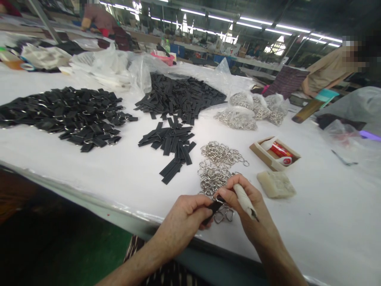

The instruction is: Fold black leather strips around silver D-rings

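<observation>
My left hand (pixel 186 216) pinches a small black strap piece (pixel 212 209) near the front edge of the white table (pixel 119 174). My right hand (pixel 247 206) pinches the same piece from the other side and also holds a white-wrapped tool (pixel 244 200) across its fingers. Both hands sit over a loose pile of metal D-rings (pixel 216 169). Just beyond lies a small heap of flat black strips (pixel 172 143).
A big heap of black strips (pixel 181 95) and a heap of black loops fitted with rings (pixel 68 115) lie further back. Bags of metal rings (pixel 253 109), a small cardboard box with a red tube (pixel 275 153) and a pale block (pixel 276 184) sit right. Other people work behind.
</observation>
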`<state>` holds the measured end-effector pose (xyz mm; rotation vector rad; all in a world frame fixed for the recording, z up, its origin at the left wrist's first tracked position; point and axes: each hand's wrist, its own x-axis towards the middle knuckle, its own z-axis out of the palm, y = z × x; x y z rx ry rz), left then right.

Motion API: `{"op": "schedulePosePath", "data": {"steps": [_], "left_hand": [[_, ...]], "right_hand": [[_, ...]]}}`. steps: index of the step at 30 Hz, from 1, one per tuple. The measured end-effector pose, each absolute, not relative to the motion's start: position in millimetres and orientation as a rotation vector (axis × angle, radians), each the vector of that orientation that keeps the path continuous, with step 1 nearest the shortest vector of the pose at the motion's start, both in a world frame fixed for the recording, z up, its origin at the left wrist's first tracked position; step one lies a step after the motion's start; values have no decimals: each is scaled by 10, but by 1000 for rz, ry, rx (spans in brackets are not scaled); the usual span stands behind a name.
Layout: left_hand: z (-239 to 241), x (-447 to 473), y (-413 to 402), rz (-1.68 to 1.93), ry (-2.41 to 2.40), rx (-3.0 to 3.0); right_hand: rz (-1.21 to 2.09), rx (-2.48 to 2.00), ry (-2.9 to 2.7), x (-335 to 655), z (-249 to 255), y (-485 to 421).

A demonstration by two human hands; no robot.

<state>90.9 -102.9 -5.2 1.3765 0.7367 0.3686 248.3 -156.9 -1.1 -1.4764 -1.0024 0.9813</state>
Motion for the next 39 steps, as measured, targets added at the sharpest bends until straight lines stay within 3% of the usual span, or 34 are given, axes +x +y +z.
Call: {"op": "schedulePosePath", "data": {"steps": [11, 19, 23, 30, 39], "left_hand": [[-40, 931, -1033, 432, 755, 1214], [-48, 926, -1010, 453, 720, 963], [-80, 935, -1023, 515, 640, 781], [-102, 936, -1065, 630, 742, 625], [-57, 868, -1084, 650, 717, 508]], "right_hand": [[1078, -1281, -875, 2436, -72, -1584], [481, -1424, -1071, 2363, -51, -1727], [380, -1327, -1374, 2354, -169, -1841], [-155, -1269, -1946, 2357, -141, -1772], [-308, -1205, -1964, 2243, -100, -1716]]}}
